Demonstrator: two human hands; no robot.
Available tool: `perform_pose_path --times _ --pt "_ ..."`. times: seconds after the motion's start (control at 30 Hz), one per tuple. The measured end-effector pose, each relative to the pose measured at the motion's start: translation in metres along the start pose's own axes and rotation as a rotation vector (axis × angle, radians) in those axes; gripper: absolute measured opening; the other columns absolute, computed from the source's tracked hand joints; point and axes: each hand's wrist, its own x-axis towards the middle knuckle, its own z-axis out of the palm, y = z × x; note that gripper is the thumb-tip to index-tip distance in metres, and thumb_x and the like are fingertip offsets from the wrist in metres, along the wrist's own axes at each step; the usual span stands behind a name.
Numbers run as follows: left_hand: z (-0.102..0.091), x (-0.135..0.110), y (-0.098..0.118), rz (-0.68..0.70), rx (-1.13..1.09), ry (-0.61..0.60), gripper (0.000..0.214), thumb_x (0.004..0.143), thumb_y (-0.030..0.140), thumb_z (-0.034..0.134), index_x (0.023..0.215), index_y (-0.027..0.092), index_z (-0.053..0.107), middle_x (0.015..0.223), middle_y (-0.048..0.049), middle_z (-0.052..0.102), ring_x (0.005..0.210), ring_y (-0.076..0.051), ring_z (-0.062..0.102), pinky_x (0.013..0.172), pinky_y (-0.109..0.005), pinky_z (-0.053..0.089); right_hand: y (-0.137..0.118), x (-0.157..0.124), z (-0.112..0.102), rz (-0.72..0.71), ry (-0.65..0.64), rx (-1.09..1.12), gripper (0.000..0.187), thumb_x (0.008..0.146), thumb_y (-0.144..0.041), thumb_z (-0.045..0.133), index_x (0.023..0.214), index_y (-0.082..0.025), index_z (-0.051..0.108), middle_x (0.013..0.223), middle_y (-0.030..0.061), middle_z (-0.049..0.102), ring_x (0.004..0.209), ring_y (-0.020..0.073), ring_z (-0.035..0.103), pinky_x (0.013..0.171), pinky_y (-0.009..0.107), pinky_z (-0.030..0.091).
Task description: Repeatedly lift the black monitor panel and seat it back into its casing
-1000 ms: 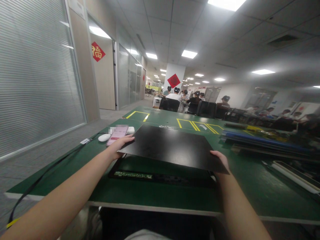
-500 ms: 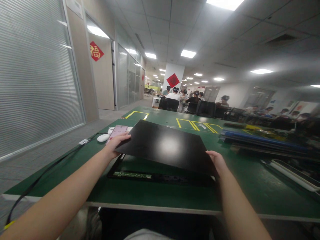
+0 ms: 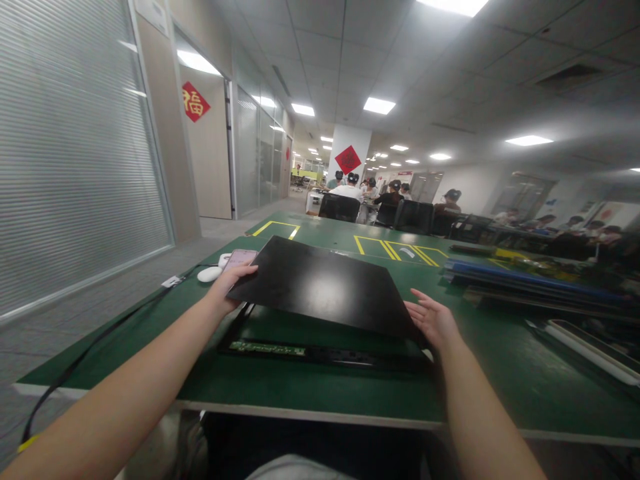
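A flat, dark, glossy screen panel (image 3: 320,287) is held tilted above the green table, its left side raised. My left hand (image 3: 231,283) is closed on its left edge, thumb on top. Beside the right edge, my right hand (image 3: 434,319) has its thumb lifted and its fingers spread; some fingertips are at the panel's edge, and I cannot tell whether they touch. Below the panel lies a thin black frame (image 3: 360,357), mostly hidden by it. Along the frame's near side shows a green circuit board strip (image 3: 267,348).
Left of the panel lie a phone (image 3: 241,259) and a white computer mouse (image 3: 209,274). A black cable (image 3: 95,339) runs over the left of the green table (image 3: 320,393). At right are a stack of blue-edged panels (image 3: 505,279) and a white-edged device (image 3: 595,347). People sit farther back.
My right hand has loosened from the panel's right edge and spread its fingers. The panel has shifted slightly left, still in my left hand.
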Motion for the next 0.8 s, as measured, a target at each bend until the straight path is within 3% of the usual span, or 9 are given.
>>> perform_pose_path --times 0.27,0.57,0.8 --pt "-0.0003 0.0017 -0.0016 0.010 0.009 0.002 0.043 0.058 0.023 0.068 0.101 0.020 0.070 0.077 -0.0059 0.075 0.070 -0.027 0.071 0.059 -0.034 0.056 -0.0003 -0.0002 -0.0015 -0.023 0.049 -0.076 0.054 0.068 -0.018 0.057 0.122 -0.021 0.057 0.083 0.0091 0.074 0.068 0.0186 0.068 0.050 0.024 0.048" --pt "-0.0041 0.0075 -0.0054 -0.017 -0.046 0.000 0.047 0.056 0.021 0.070 0.103 0.021 0.070 0.072 -0.0037 0.074 0.065 -0.026 0.070 0.056 -0.032 0.055 0.0042 0.0064 -0.0055 -0.018 0.074 -0.152 0.042 0.069 -0.022 0.057 0.110 -0.019 0.063 0.076 0.0082 0.073 0.044 0.0108 0.048 0.035 0.019 0.029" --pt "-0.0045 0.0091 -0.0076 -0.035 -0.056 0.014 0.022 0.053 0.017 0.064 0.075 0.021 0.066 0.058 0.0000 0.067 0.054 -0.020 0.063 0.047 -0.028 0.051 0.0086 0.0082 -0.0060 -0.045 0.124 -0.259 0.040 0.069 -0.024 0.059 0.108 -0.016 0.063 0.071 0.0083 0.072 0.040 0.0080 0.043 0.033 0.016 0.025"
